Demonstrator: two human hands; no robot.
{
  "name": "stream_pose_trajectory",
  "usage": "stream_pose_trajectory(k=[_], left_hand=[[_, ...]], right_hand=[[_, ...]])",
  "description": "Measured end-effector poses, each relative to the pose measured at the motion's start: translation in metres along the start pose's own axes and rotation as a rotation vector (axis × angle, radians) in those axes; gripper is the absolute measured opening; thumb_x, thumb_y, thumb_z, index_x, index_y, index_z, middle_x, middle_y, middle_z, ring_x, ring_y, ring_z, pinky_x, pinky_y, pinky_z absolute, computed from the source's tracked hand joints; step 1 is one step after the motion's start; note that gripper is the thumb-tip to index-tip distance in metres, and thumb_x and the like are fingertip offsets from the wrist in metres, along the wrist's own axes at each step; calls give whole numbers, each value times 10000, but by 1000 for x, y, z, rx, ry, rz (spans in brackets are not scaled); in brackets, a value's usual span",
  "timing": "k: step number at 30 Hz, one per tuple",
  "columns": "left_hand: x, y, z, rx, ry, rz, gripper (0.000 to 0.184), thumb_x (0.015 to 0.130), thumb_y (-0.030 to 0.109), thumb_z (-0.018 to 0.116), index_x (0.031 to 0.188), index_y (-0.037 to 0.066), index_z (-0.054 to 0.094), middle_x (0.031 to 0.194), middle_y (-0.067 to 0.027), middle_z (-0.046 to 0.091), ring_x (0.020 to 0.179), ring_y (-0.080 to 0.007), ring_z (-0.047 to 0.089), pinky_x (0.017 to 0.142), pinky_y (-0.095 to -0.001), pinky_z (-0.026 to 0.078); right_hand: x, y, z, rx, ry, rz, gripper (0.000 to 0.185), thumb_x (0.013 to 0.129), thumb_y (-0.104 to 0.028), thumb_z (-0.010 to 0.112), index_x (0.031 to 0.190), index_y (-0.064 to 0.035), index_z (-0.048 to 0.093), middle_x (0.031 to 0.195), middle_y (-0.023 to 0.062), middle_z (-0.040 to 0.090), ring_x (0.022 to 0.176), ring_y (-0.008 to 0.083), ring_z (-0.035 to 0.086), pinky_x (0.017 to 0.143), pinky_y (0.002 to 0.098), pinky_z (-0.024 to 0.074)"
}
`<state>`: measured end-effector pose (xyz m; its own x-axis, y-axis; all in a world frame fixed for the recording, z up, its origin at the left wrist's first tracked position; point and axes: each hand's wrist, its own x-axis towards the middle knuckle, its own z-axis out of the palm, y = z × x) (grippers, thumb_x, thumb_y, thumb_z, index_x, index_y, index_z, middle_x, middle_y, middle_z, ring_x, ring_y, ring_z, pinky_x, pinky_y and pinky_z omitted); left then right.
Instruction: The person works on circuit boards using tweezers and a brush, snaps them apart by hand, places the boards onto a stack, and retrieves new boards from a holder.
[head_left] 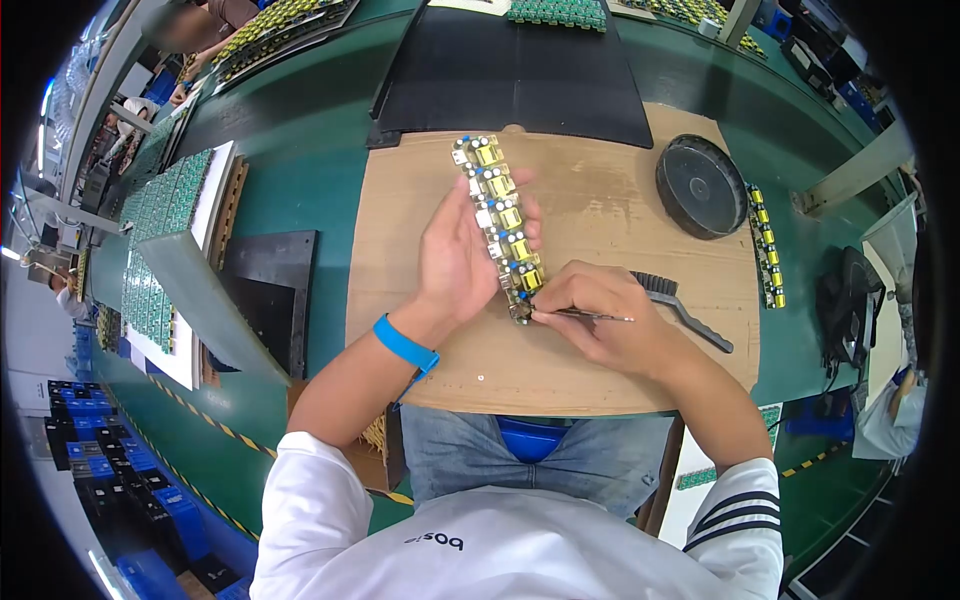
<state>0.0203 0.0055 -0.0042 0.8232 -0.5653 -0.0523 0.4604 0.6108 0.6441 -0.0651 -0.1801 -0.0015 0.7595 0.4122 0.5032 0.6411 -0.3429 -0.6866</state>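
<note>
A long strip of circuit boards [510, 218], set with yellow transformers and white and blue parts, lies tilted across my left hand [455, 260]. The fingers of that hand are wrapped around it from beneath, and a blue band circles the wrist. At the strip's near end, my right hand [625, 325] pinches slim metal tweezers [598, 316]. Their tip meets the last board, though the exact contact spot is too small to make out. Under both hands is a brown cardboard sheet [600, 385]. Just right of my right hand lies a black brush [700, 328].
A round black dish [700, 190] sits at the cardboard's right, beside another board strip [767, 250]. A black panel [515, 85] lies beyond the cardboard. Green boards [165, 245] stand to the left, near an upright translucent panel [210, 300]. Another person [215, 30] works at far left.
</note>
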Motion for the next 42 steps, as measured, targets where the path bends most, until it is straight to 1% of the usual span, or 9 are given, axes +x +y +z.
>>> stream_pose_trajectory(k=[6, 11, 19, 23, 31, 35, 38, 39, 42], left_hand=[[2, 3, -5, -24, -14, 10, 600, 1095, 442, 247, 1363, -27, 508, 985, -123, 647, 886, -212, 610, 816, -375, 516], [2, 1, -4, -34, -8, 3, 595, 1096, 435, 245, 1362, -27, 508, 987, -125, 647, 886, -216, 609, 814, -376, 514], [1, 1, -3, -41, -15, -1, 601, 1097, 443, 246, 1366, -26, 509, 988, -130, 647, 886, -224, 607, 815, -380, 515], [0, 0, 0, -58, -9, -7, 605, 1098, 444, 244, 1369, -28, 508, 983, -132, 649, 885, -223, 606, 815, -380, 514], [2, 1, -3, -29, -24, -4, 604, 1099, 441, 240, 1370, -28, 507, 973, -130, 652, 884, -218, 609, 816, -375, 514], [1, 0, -3, -4, -29, -4, 605, 1096, 454, 257, 1370, -24, 507, 971, -123, 653, 884, -210, 611, 813, -372, 514], [1, -1, -3, 21, -25, -29, 614, 1091, 473, 271, 1373, -18, 509, 990, -116, 652, 887, -203, 612, 820, -367, 515], [1, 0, -3, 22, -27, -28, 614, 1091, 473, 271, 1373, -18, 509, 990, -116, 652, 887, -203, 612, 820, -367, 515], [0, 2, -2, 16, -77, -66, 515, 1087, 448, 351, 1280, 12, 548, 1024, -107, 650, 888, -194, 615, 823, -360, 517]], right_hand=[[6, -7, 0, -60, -5, -95, 218, 758, 43, 805, 911, -21, 663, 936, 110, 699, 781, 267, 692, 641, 341, 541], [2, -3, 2, -70, -5, -102, 225, 757, 45, 805, 918, -22, 663, 956, 109, 698, 789, 269, 693, 647, 341, 542], [-1, 0, 3, -4, 23, -75, 215, 759, 42, 804, 911, -20, 665, 930, 109, 700, 791, 269, 696, 654, 345, 547], [-2, -1, 3, -4, 28, 22, 210, 759, 40, 805, 903, -21, 666, 917, 110, 702, 798, 272, 697, 665, 351, 550], [3, -1, 1, -73, -14, -149, 209, 758, 38, 802, 901, -19, 661, 916, 109, 706, 804, 295, 694, 682, 369, 548], [0, 0, 1, -77, 7, -107, 205, 784, 23, 801, 928, -21, 661, 910, 122, 699, 827, 280, 693, 698, 363, 543], [-1, -9, -3, 81, 63, 66, 188, 822, 3, 792, 939, -13, 645, 887, 125, 689, 827, 244, 686, 703, 339, 530], [0, -8, -4, 79, 63, 65, 188, 822, 3, 792, 939, -13, 645, 887, 125, 689, 827, 244, 686, 703, 339, 530], [0, 1, -9, 68, 187, 13, 178, 870, -9, 763, 968, -4, 614, 890, 114, 676, 808, 188, 661, 705, 302, 517]])
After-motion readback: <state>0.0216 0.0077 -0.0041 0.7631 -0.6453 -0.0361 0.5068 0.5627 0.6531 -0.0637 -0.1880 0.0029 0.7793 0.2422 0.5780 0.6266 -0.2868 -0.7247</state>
